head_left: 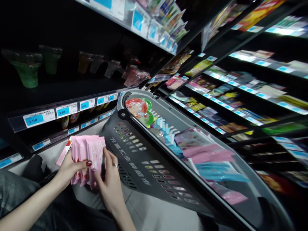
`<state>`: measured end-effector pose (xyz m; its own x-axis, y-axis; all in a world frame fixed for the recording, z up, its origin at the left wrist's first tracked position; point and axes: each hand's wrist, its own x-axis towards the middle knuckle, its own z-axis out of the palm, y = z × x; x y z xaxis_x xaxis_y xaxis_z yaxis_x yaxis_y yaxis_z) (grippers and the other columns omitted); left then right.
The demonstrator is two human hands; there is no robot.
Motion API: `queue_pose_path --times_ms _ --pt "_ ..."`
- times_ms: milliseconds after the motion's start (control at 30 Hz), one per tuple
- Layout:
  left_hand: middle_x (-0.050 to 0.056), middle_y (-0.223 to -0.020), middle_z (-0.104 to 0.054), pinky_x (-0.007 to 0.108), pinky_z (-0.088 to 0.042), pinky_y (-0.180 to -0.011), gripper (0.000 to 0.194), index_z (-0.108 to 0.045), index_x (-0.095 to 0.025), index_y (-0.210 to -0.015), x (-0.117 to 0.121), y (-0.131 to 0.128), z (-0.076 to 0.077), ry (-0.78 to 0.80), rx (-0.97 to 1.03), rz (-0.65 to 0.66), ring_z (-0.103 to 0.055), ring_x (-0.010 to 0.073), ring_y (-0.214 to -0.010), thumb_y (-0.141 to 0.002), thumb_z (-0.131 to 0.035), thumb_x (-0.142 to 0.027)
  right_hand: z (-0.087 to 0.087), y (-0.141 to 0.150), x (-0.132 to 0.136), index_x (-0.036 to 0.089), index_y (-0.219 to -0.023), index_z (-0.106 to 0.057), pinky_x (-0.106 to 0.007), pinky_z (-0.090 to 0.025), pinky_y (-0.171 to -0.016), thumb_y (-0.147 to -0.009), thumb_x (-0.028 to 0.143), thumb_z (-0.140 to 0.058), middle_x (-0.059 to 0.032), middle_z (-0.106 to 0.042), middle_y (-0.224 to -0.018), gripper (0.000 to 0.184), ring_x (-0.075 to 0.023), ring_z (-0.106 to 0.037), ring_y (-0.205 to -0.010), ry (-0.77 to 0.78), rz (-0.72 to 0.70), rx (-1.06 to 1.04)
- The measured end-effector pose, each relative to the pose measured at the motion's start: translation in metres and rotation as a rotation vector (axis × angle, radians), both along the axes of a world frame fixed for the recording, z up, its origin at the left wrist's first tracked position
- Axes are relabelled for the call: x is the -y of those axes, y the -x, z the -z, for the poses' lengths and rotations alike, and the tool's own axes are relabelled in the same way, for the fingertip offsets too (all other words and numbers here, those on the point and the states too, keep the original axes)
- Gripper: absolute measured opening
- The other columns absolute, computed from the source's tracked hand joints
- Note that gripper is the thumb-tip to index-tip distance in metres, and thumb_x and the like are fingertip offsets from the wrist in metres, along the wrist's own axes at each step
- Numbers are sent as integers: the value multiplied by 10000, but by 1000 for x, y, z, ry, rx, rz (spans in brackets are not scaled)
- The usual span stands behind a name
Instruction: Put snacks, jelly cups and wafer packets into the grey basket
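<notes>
Several pink snack packets [83,144] are bunched upright between my two hands, low in front of the shelf. My left hand [68,168] grips them from the left, its thumb pressed across their front. On the right side, my right hand [109,179] holds the same bunch, with thumb and fingers around the edge packet and a ring on one finger. Small red pictures show near the packets' lower ends; their print is too small to read. A pink and white piece [64,152] sticks out behind the bunch at the left.
A grey shopping basket [130,160] stands just right of my hands, holding pink and blue packets [207,152] and round red and green tubs [137,107]. Left, a dark shelf [60,86] carries plastic cups [30,69] above price tags [38,118]. Blurred stocked shelves [245,86] line the right.
</notes>
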<state>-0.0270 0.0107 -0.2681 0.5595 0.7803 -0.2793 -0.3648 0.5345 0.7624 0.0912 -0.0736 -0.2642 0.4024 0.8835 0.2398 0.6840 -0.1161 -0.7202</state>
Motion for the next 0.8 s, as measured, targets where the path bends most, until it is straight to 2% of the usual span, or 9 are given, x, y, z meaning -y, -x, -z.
queue_pose_path --times_ms 67,133,200,300,367,433,567,700,800 --pt "19 -775 -669 245 -501 -608 492 -575 -170 -988 1 -1 1 -67 -65 -11 -640 174 -692 -538 -774 -157 4 2 -1 186 -1400 -211 -465 -287 -1026 -720 389 -611 -138 -357 -1342 815 -287 -328 -1248 69 -18 -95" --pt "19 -793 -665 249 -506 -614 474 -575 -174 -962 0 0 2 -69 -106 -20 -638 179 -708 -532 -774 -161 8 -3 -3 186 -1396 -220 -461 -239 -1059 -654 381 -650 -120 -346 -1383 879 -288 -293 -1282 86 -9 -277" --pt "28 -847 -666 290 -520 -674 478 -553 -183 -997 -2 1 3 -27 -102 -27 -641 201 -767 -562 -752 -175 8 -13 -3 187 -1331 -351 -466 -273 -1042 -642 385 -600 -104 -420 -1351 759 -295 -359 -1250 57 -16 -601" --pt "40 -937 -665 329 -517 -747 549 -513 -192 -1081 -8 5 0 8 -102 -68 -633 229 -862 -577 -731 -176 -1 -32 2 164 -1130 -550 -496 -370 -957 -646 407 -482 -121 -596 -1159 546 -319 -520 -1101 -11 -52 -1191" --pt "36 -940 -670 321 -520 -738 594 -499 -196 -1119 -15 10 -3 9 -121 -104 -636 229 -861 -573 -733 -181 -10 -44 7 159 -1052 -596 -518 -393 -922 -636 384 -450 -122 -647 -1060 495 -321 -569 -1031 -69 -63 -1431" --pt "27 -942 -672 314 -523 -728 618 -489 -209 -1147 -21 14 -6 7 -124 -133 -641 223 -852 -581 -735 -192 -17 -52 12 172 -1028 -612 -519 -415 -899 -616 327 -480 -101 -672 -1009 459 -306 -597 -985 -118 -29 -1511" --pt "20 -954 -667 317 -531 -708 635 -476 -232 -1170 -29 21 -7 -10 -152 -146 -647 220 -834 -594 -742 -219 -16 -57 16 169 -916 -652 -437 -499 -810 -607 195 -611 -65 -710 -857 313 -252 -659 -793 -126 90 -1443" --pt "25 -968 -660 328 -523 -733 622 -491 -216 -1135 -28 19 -3 -98 -178 -118 -636 234 -873 -573 -759 -228 -15 -51 14 162 -843 -668 -361 -537 -729 -611 210 -699 -52 -714 -816 239 -220 -668 -700 -146 108 -1398" --pt "37 -981 -653 352 -515 -754 612 -492 -209 -1125 -26 17 -2 -120 -192 -73 -627 251 -900 -574 -759 -228 -19 -47 13 162 -828 -672 -363 -538 -732 -575 207 -731 -48 -716 -792 264 -229 -669 -703 -146 131 -1383"
